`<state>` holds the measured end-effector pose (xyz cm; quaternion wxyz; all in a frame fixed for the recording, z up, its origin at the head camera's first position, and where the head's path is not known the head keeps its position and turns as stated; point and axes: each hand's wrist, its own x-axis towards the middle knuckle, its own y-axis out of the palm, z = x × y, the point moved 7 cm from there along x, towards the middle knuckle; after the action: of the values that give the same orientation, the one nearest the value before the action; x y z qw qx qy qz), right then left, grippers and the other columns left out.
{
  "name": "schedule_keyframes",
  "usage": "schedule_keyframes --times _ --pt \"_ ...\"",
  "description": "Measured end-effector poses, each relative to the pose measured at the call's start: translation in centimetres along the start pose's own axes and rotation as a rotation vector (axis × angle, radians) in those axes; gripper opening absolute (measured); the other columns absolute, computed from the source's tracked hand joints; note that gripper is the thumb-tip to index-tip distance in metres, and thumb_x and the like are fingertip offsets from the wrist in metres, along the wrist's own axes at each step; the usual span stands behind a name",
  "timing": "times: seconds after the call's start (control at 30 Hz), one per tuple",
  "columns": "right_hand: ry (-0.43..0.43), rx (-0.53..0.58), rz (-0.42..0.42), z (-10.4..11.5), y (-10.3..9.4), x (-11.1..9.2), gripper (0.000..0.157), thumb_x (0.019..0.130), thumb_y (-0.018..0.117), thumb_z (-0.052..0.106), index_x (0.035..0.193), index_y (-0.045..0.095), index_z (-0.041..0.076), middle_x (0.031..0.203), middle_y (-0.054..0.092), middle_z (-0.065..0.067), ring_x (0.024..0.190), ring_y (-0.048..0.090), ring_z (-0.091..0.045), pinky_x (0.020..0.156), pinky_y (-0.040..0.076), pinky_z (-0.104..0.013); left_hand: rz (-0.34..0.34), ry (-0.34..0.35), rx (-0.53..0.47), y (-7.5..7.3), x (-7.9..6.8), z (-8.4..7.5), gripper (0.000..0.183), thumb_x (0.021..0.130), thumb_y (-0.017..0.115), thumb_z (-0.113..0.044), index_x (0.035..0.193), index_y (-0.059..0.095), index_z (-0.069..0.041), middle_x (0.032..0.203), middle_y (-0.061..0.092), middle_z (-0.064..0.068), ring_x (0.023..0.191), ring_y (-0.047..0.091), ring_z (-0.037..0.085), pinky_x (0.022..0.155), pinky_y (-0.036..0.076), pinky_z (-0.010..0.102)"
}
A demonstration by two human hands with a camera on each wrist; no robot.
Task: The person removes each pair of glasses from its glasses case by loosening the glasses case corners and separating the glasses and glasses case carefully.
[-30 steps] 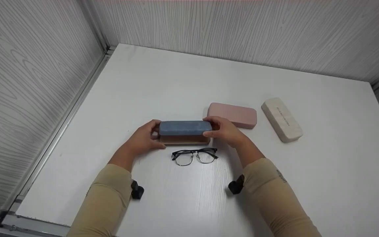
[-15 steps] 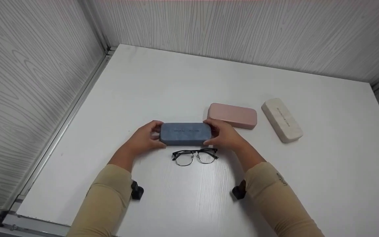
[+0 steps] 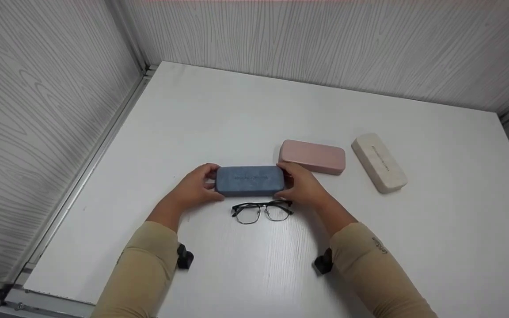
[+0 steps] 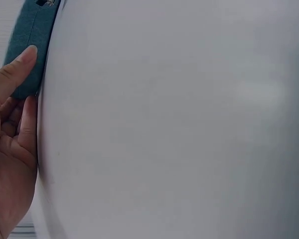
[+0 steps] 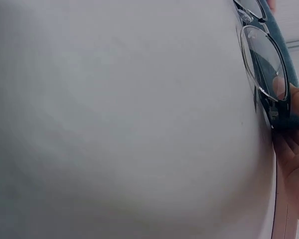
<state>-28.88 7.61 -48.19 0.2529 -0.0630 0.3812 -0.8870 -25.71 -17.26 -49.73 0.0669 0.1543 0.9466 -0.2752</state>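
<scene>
A blue glasses case (image 3: pixel 249 181) lies on the white table with its lid down, small lettering on top. My left hand (image 3: pixel 192 189) holds its left end; the left wrist view shows the thumb (image 4: pixel 21 67) on the front side of the case. At the right end, my right hand (image 3: pixel 304 186) grips it between thumb and fingers. Just in front of the case sit eyeglasses (image 3: pixel 263 206) with dark upper rims and temples folded. Seen from the right wrist, the eyeglasses (image 5: pixel 261 94) overlap the case and the right thumb.
Behind my right hand lies a pink glasses case (image 3: pixel 313 155), its near left corner close to my fingers. Farther right is a cream glasses case (image 3: pixel 379 162), set at a slant. Wood-grain panels (image 3: pixel 290 39) border the table at the back and left.
The lid of the blue glasses case, partly raised a second ago, came down between both hands. Over the last half second the hands, case and eyeglasses have hardly moved.
</scene>
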Motion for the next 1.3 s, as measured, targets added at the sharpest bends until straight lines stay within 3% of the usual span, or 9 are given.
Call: schedule_keyframes --times 0.3,0.53,0.77,1.0,1.3 --pt "0.041 0.000 0.000 0.3 -0.3 0.3 0.079 0.069 0.081 0.019 0.137 0.041 0.008 0.135 0.044 -0.006 0.120 0.044 -0.018 0.100 0.039 -0.031 0.035 -0.056 -0.012 -0.2 0.4 0.1 0.076 0.068 0.081 -0.017 0.131 0.038 -0.009 0.119 0.048 0.006 0.112 0.049 0.019 0.095 0.044 0.032" --pt "0.065 0.038 0.014 0.7 -0.7 1.0 0.079 0.071 0.080 0.016 0.138 0.039 0.008 0.130 0.046 -0.007 0.119 0.045 -0.019 0.099 0.040 -0.030 0.014 -0.060 -0.022 -1.0 0.8 -0.1 0.075 0.069 0.081 -0.014 0.131 0.040 -0.008 0.122 0.048 0.006 0.117 0.046 0.019 0.098 0.042 0.031" --pt "0.067 0.036 -0.007 1.9 -2.0 2.2 0.077 0.073 0.078 0.016 0.139 0.038 0.010 0.134 0.043 -0.007 0.122 0.044 -0.019 0.101 0.039 -0.031 -0.042 -0.066 -0.023 -2.7 1.0 -1.5 0.075 0.070 0.079 -0.012 0.134 0.040 -0.010 0.128 0.045 0.005 0.124 0.041 0.021 0.100 0.040 0.030" --pt "-0.004 0.085 -0.028 3.6 -2.7 3.8 0.077 0.074 0.076 0.012 0.139 0.036 0.006 0.133 0.043 -0.009 0.121 0.045 -0.022 0.098 0.042 -0.030 -0.098 -0.040 -0.034 -4.9 1.4 -2.4 0.078 0.070 0.079 -0.009 0.136 0.039 -0.011 0.131 0.043 0.004 0.125 0.039 0.019 0.100 0.040 0.027" --pt "0.069 0.154 -0.021 4.6 -2.5 6.1 0.079 0.075 0.075 0.009 0.142 0.031 0.010 0.138 0.039 -0.007 0.125 0.042 -0.020 0.098 0.041 -0.026 -0.114 -0.024 -0.030 -7.2 2.3 -2.2 0.079 0.071 0.078 -0.007 0.138 0.037 -0.011 0.131 0.044 0.004 0.125 0.038 0.019 0.103 0.037 0.030"
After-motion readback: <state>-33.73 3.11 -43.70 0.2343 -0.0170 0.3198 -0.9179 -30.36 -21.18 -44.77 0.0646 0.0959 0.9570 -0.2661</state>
